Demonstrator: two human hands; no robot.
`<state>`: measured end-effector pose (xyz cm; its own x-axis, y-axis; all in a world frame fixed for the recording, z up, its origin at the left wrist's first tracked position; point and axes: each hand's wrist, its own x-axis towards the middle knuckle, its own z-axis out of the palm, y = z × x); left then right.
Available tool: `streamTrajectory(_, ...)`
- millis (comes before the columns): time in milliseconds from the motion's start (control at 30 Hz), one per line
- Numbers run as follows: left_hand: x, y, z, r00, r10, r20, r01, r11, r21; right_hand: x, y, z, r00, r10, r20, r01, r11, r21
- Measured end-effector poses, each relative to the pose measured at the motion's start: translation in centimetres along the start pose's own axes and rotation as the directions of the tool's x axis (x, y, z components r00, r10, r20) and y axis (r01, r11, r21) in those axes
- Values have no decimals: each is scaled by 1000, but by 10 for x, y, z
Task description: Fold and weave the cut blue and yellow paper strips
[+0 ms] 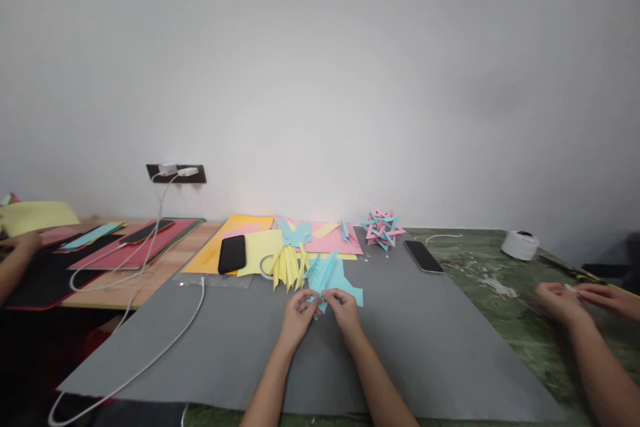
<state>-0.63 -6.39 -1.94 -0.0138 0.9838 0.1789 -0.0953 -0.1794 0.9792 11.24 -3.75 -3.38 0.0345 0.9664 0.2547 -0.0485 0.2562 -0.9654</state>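
Note:
My left hand (300, 312) and my right hand (343, 311) meet over the grey mat, both closed in a pinch. Between their fingertips is a piece of light-blue paper (323, 307), mostly covered by the fingers. Just beyond lie blue paper pieces (347, 283), some folded into narrow points. To the left of these sits a bunch of folded yellow paper strips (286, 269). A pink-and-blue paper star model (383, 229) stands at the mat's far edge, right of centre.
A black phone (232, 254) rests on coloured sheets; a second phone (423, 257) lies on the right. A white cable (170, 337) loops over the mat (210, 360). Other people's hands work at the left (23, 247) and right (567, 300), near a white round container (520, 245).

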Motion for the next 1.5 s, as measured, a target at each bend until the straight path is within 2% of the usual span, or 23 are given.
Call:
streamTrajectory(200, 1, 0, 1, 997, -48, -61, 42, 995, -95, -1, -3, 0, 1000, -17, 21, 18, 999, -31)
streamTrajectory(500, 2, -3, -2, 996, -73, -42, 68, 991, -117, 0, -3, -1, 999, -44, 13, 45, 998, -52)
streamTrajectory(600, 2, -4, -2, 996, -70, -56, 62, 990, -125, 0, -1, 0, 999, -44, -21, 43, 997, -67)
streamTrajectory(1033, 5, -8, -2, 994, -65, -92, 55, 993, -108, -1, -2, 2, 999, -31, -40, 28, 997, -73)
streamTrajectory(1200, 5, -9, -3, 993, -86, -82, 77, 992, -102, -3, -5, 3, 999, -47, 11, 48, 998, -37)
streamTrajectory(1500, 4, -7, -3, 997, -66, -35, 62, 994, -93, 1, 1, 1, 999, -6, -32, 5, 1000, -4)
